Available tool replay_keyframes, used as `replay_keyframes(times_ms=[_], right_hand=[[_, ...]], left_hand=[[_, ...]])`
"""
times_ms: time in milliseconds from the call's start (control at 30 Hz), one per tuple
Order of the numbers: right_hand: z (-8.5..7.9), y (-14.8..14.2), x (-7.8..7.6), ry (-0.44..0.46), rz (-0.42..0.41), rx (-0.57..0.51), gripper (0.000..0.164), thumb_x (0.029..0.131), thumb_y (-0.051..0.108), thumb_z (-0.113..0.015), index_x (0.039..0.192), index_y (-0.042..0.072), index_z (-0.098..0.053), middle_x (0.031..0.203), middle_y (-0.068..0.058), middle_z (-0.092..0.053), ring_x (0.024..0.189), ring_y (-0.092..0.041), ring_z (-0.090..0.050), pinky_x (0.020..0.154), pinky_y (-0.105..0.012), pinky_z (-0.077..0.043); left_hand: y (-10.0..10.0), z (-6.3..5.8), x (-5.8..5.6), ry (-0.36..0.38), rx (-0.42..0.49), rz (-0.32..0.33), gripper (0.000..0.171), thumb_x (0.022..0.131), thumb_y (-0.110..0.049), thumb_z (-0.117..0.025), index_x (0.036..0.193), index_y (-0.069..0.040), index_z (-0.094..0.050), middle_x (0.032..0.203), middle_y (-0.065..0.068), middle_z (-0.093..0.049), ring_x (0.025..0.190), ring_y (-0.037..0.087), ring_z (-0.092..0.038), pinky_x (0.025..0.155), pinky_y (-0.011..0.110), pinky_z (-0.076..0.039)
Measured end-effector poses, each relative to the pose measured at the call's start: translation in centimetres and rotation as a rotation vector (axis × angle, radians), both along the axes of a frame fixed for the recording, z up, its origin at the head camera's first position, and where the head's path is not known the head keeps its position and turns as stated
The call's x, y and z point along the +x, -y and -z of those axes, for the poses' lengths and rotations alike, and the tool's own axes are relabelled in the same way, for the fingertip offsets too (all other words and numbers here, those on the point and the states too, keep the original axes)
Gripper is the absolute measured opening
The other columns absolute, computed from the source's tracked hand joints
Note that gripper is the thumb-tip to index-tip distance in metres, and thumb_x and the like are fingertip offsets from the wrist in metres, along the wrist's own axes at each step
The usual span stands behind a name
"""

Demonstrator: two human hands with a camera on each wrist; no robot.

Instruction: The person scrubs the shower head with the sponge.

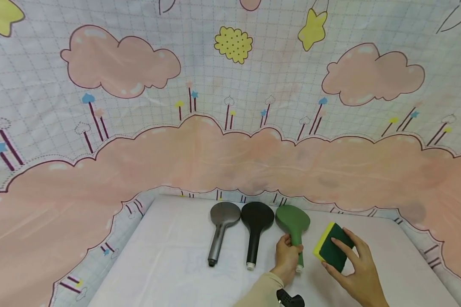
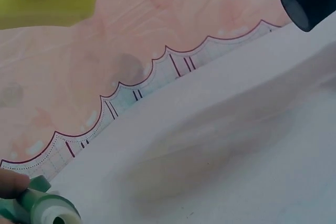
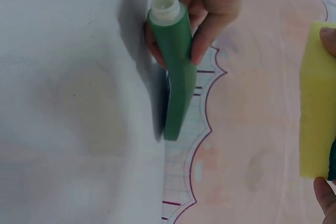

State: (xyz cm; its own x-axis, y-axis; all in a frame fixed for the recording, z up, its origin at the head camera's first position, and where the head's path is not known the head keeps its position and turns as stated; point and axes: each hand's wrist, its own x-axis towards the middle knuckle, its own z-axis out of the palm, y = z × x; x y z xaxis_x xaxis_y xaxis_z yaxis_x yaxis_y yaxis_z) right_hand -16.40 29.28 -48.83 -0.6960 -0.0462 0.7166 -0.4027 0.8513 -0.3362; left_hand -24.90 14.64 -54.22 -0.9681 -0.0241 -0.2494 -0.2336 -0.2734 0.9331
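My left hand (image 1: 286, 258) grips the handle of a green shower head (image 1: 293, 219), whose round head points toward the back of the white table. The white threaded end of that handle (image 3: 166, 8) shows in the right wrist view. To its right, my right hand (image 1: 359, 270) holds a sponge (image 1: 335, 247) between thumb and fingers, tilted above the table. The sponge is yellow on one side and dark green on the other. A gap separates sponge and shower head. In the left wrist view the sponge's yellow side (image 2: 47, 3) appears at the upper left.
A grey shower head (image 1: 225, 213) and a black shower head (image 1: 257, 215) lie in a row left of the green one. They rest on a white table (image 1: 169, 256). Behind it hangs a printed cloth (image 1: 253, 166) with clouds and stars.
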Motion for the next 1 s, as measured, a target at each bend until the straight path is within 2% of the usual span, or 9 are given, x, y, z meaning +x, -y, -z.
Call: replay_keyframes(times_ms=[200, 367, 467, 600, 700, 800, 900, 1000], right_hand=[[0.1, 0.0, 0.1, -0.007, -0.002, -0.004, 0.075, 0.050, 0.017, -0.094, 0.121, 0.013, -0.068, 0.144, -0.021, -0.046, 0.126, -0.034, -0.040, 0.101, 0.003, -0.016], [0.1, 0.2, 0.2, -0.006, -0.003, -0.009, 0.075, 0.050, 0.016, -0.094, 0.120, 0.013, -0.068, 0.144, -0.021, -0.047, 0.125, -0.037, -0.041, 0.101, 0.003, -0.017], [0.1, 0.3, 0.3, 0.006, 0.005, -0.012, 0.075, 0.050, 0.016, -0.094, 0.121, 0.014, -0.068, 0.144, -0.021, -0.046, 0.124, -0.039, -0.041, 0.100, 0.004, -0.016], [0.0, 0.5, 0.3, 0.015, 0.003, -0.026, 0.076, 0.051, 0.014, -0.094, 0.122, 0.014, -0.067, 0.145, -0.021, -0.045, 0.128, -0.033, -0.040, 0.100, 0.004, -0.017], [-0.1, 0.6, 0.4, 0.010, -0.004, -0.049, 0.076, 0.052, 0.012, -0.094, 0.123, 0.013, -0.067, 0.147, -0.020, -0.044, 0.132, -0.017, -0.037, 0.098, 0.004, -0.019], [-0.6, 0.9, 0.4, 0.001, -0.012, -0.081, 0.077, 0.052, 0.010, -0.094, 0.124, 0.012, -0.067, 0.149, -0.019, -0.043, 0.127, -0.004, -0.034, 0.096, 0.005, -0.021], [-1.3, 1.2, 0.3, -0.003, -0.018, -0.103, 0.077, 0.052, 0.010, -0.094, 0.124, 0.013, -0.067, 0.150, -0.018, -0.043, 0.124, -0.007, -0.036, 0.094, 0.006, -0.022], [-1.8, 1.6, 0.1, 0.010, -0.014, -0.099, 0.077, 0.053, 0.012, -0.094, 0.124, 0.015, -0.067, 0.149, -0.018, -0.043, 0.123, -0.014, -0.038, 0.093, 0.007, -0.022]], left_hand=[[0.2, 0.3, 0.1, -0.028, -0.011, 0.021, 0.058, 0.074, 0.016, -0.056, 0.131, 0.012, -0.051, 0.121, 0.020, -0.062, 0.112, 0.031, -0.060, 0.098, 0.048, -0.049], [0.6, 0.6, 0.4, -0.087, -0.032, 0.038, 0.063, 0.068, 0.020, -0.052, 0.130, 0.012, -0.053, 0.118, 0.019, -0.065, 0.112, 0.029, -0.062, 0.096, 0.043, -0.052], [1.1, 0.7, 0.4, -0.144, -0.149, 0.043, 0.057, 0.069, 0.017, -0.060, 0.125, 0.009, -0.059, 0.114, 0.017, -0.069, 0.106, 0.025, -0.066, 0.089, 0.037, -0.055], [1.8, 0.8, 0.3, -0.221, -0.288, 0.043, 0.047, 0.070, 0.011, -0.069, 0.116, 0.005, -0.066, 0.112, 0.019, -0.071, 0.107, 0.028, -0.068, 0.091, 0.036, -0.055], [2.7, 0.3, 0.4, -0.278, -0.289, 0.066, 0.039, 0.072, 0.010, -0.068, 0.110, 0.003, -0.068, 0.111, 0.020, -0.071, 0.109, 0.031, -0.068, 0.089, 0.034, -0.056], [3.9, -0.6, 0.7, -0.334, -0.257, 0.105, 0.031, 0.077, 0.007, -0.065, 0.108, 0.000, -0.068, 0.107, 0.017, -0.071, 0.103, 0.029, -0.069, 0.079, 0.025, -0.056], [5.2, -1.6, 0.7, -0.394, -0.243, 0.127, 0.026, 0.083, 0.004, -0.064, 0.108, 0.000, -0.068, 0.105, 0.018, -0.071, 0.101, 0.030, -0.070, 0.074, 0.018, -0.053], [6.5, -2.4, 0.7, -0.449, -0.277, 0.123, 0.023, 0.086, 0.002, -0.064, 0.108, -0.003, -0.068, 0.104, 0.019, -0.071, 0.098, 0.027, -0.071, 0.073, 0.017, -0.052]])
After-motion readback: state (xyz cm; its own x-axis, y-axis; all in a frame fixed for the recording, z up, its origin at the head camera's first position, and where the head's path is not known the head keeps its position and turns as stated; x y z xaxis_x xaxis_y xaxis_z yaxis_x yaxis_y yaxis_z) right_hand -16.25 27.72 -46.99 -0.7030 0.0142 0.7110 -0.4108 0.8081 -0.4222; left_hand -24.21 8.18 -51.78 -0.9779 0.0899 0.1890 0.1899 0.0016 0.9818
